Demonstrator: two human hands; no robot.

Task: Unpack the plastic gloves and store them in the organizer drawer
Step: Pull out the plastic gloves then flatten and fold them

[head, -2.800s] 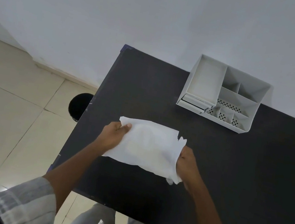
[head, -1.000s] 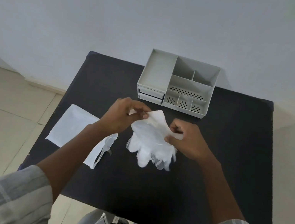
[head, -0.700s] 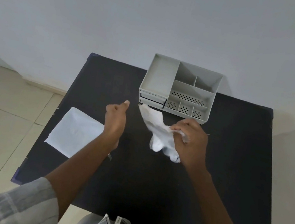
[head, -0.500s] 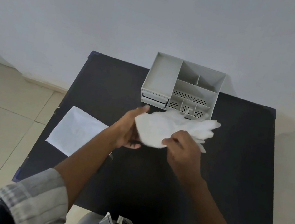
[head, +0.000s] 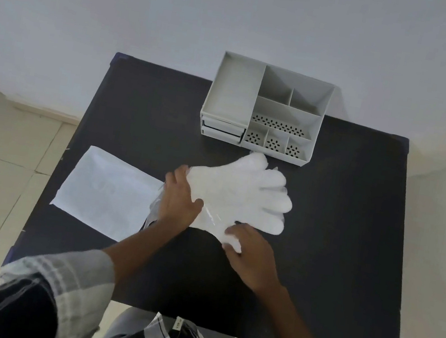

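A stack of white plastic gloves (head: 244, 194) lies spread flat on the black table (head: 335, 246), fingers pointing right toward the organizer. My left hand (head: 179, 203) grips the cuff end at its left edge. My right hand (head: 250, 254) pinches the lower cuff corner near the thumb part. The grey organizer (head: 264, 108) stands at the table's back edge. Its two small drawers (head: 222, 129) at the front left are closed.
The empty white glove packet (head: 107, 192) lies flat on the table's left side, with a torn clear strip (head: 153, 210) beside my left wrist. A white wall rises behind the organizer. Tiled floor lies to the left.
The gloves came out of the packet, which now lies at the left. Both hands have lowered the gloves and spread them flat on the table.
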